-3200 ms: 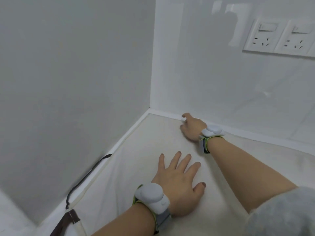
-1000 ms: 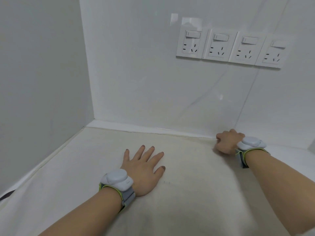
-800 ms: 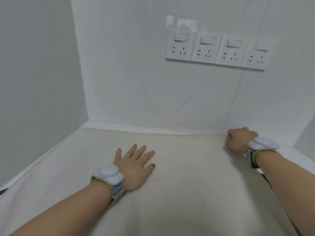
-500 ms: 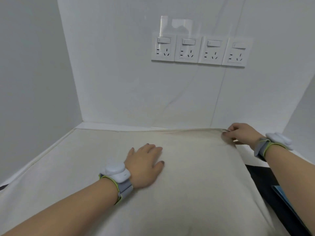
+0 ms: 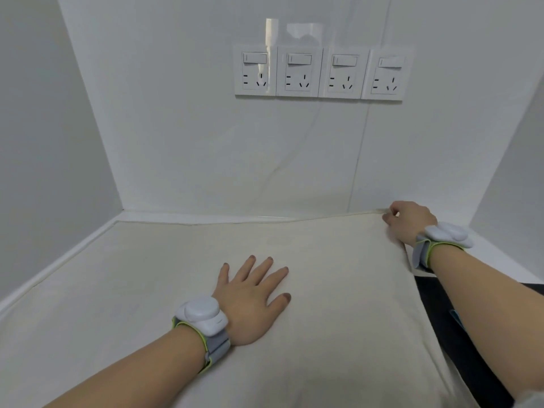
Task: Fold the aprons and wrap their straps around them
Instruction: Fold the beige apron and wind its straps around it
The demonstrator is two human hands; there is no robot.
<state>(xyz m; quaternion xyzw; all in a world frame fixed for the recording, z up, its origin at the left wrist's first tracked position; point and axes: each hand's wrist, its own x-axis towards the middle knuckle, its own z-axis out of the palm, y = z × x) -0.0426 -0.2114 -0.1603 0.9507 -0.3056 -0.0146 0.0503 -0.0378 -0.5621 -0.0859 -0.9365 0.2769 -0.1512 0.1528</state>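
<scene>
right hand (image 5: 409, 222) fingers (image 5: 388, 221) curled, pinching far right corner of cream apron (image 5: 323, 290). left hand (image 5: 250, 295) fingers straight, spread wide, pressing cloth flat mid-panel. apron spread across white bench (image 5: 482, 257), back edge along wall. looks like first fold just starting imo. next: pull pinched corner over, keep left palm anchoring. straps not visible.

Apron (image 5: 309, 290) cut off at bottom edge; dark item (image 5: 435, 293) partly hidden under forearm.
</scene>
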